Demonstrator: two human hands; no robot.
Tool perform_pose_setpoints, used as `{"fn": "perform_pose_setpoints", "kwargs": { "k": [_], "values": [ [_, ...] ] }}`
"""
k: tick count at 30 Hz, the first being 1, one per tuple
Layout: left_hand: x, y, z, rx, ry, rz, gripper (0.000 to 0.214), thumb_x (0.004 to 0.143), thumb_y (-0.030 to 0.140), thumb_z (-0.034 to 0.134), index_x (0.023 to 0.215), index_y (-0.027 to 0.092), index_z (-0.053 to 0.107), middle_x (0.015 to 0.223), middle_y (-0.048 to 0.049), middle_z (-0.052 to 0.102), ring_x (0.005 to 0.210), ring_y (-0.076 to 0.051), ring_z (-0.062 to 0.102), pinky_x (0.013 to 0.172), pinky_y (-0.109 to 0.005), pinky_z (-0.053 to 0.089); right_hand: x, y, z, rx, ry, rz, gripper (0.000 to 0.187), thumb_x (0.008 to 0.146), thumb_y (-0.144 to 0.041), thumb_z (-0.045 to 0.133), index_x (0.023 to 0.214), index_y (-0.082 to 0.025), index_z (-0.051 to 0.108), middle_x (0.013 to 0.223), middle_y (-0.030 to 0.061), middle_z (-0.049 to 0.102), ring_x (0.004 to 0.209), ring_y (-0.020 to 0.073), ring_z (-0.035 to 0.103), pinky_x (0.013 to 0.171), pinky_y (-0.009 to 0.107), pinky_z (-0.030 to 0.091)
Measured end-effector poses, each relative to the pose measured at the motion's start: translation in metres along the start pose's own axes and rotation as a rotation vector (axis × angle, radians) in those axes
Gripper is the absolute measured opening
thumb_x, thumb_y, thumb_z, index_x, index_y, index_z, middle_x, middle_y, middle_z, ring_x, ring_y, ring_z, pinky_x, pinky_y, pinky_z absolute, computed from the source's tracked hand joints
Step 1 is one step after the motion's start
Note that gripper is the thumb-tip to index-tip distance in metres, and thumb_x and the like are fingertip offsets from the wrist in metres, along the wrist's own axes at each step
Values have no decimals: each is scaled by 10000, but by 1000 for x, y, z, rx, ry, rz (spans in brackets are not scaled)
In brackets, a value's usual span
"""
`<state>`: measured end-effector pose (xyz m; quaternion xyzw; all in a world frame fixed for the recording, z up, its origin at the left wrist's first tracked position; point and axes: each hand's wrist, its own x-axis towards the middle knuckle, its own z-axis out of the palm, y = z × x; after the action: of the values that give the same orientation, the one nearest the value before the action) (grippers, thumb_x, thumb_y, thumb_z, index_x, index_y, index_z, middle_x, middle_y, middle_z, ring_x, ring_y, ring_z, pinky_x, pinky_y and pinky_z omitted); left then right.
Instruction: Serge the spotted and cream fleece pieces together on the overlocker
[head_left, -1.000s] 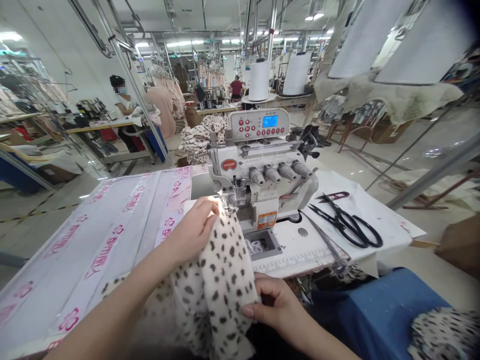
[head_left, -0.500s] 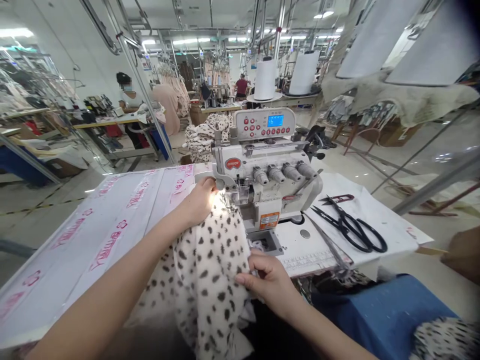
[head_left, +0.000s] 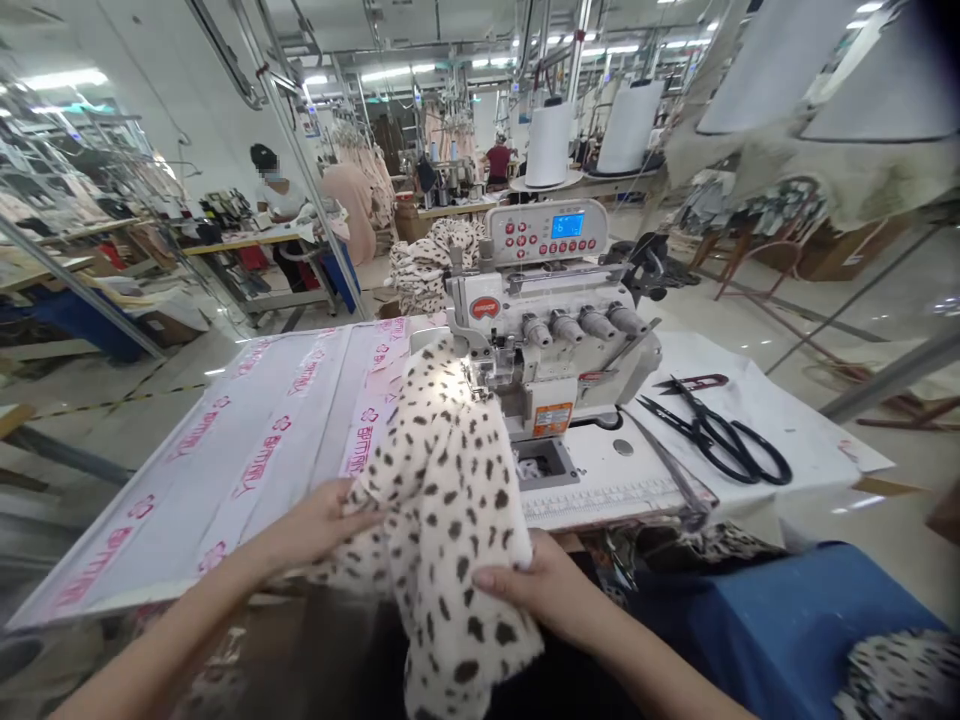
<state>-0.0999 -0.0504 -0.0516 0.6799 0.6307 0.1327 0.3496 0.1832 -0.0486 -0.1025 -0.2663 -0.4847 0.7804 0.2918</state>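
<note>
Head view — left hand (head_left: 324, 522) pinching spotted fabric (head_left: 454, 490); right hand (head_left: 553, 592) gripping opposite edge — thumb atop.

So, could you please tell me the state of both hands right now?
Left hand: closed, holding the spotted fabric at its left side.
Right hand: closed, pinching the same fabric's right edge.

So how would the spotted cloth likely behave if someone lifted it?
Probably floppy: the spotted cloth hangs in loose folds at its lower end. It likely wouldn't feel slippery, as its surface looks matte and slightly fuzzy. It might resist at the top, where it runs up to the needle area of the sewing machine.
</note>
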Motion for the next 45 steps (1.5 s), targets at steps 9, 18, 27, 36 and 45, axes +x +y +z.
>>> {"fn": "perform_pose_setpoints", "kwargs": {
  "k": [9,18,27,36,45],
  "values": [
    [-53,51,-7,469,1063,252,360,774,297,518,1107,180,443,1053,-112,497,1017,-258,465,855,-455,422,-7,27,52,19,-43,-53,378,682,-385,692,984,-167,635,1004,71,656,949,228,596,866,385,446],
    [-119,22,189,41,870,402,320,779,137,470,1059,260,374,898,-67,496,853,-201,523,736,-408,494,-44,60,59,-120,79,-22,327,635,-379,712,845,-134,660,797,41,665,712,188,601,680,313,494],
    [-59,7,179,-73,1049,167,409,832,302,423,1192,143,310,1220,-180,333,1217,-279,294,986,-490,302,-54,62,79,-58,135,-53,347,605,-324,741,889,-149,641,787,27,647,679,168,588,660,299,489],
    [-95,24,109,-455,747,286,222,905,342,295,804,184,415,580,23,407,522,-102,424,525,-228,385,-78,49,66,-251,192,-119,322,692,-434,650,814,-136,647,774,57,656,684,192,590,641,297,482],
    [-74,13,126,64,787,201,453,780,319,533,1175,140,403,1184,-130,455,1118,-228,424,941,-395,363,-80,55,75,-250,174,-123,329,698,-436,638,809,-126,631,714,51,646,655,194,597,629,301,482]
  ]
}}
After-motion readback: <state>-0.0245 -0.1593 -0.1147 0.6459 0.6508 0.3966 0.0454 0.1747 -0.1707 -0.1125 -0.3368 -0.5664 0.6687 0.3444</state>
